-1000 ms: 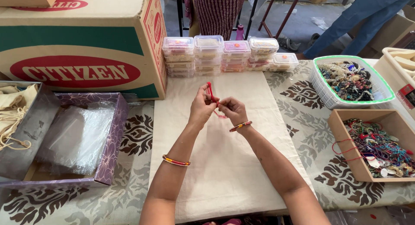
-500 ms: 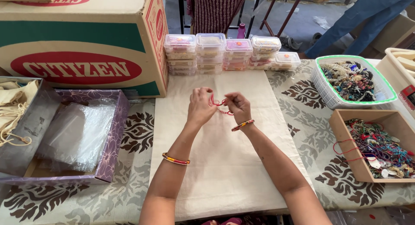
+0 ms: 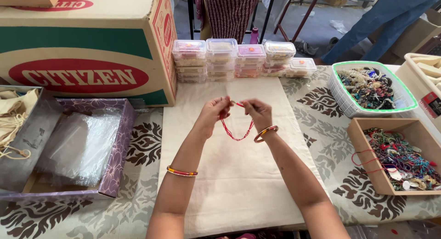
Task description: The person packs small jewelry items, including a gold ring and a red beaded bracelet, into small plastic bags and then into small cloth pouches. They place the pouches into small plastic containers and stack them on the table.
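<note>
Hanging lower now, red thread (image 3: 236, 132)

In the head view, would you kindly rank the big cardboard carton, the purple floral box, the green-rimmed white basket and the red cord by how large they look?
1. Big cardboard carton, though the frame cuts it off.
2. Purple floral box.
3. Green-rimmed white basket; it sits farther away, so this rank is unsure.
4. Red cord, held between the left hand and right hand.

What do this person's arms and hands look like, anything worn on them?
Both arms are bare, with no sleeves in view. The left hand has a thin orange and red bangle low on the forearm. The right hand has a similar striped bangle at the wrist. No gloves show.
</note>
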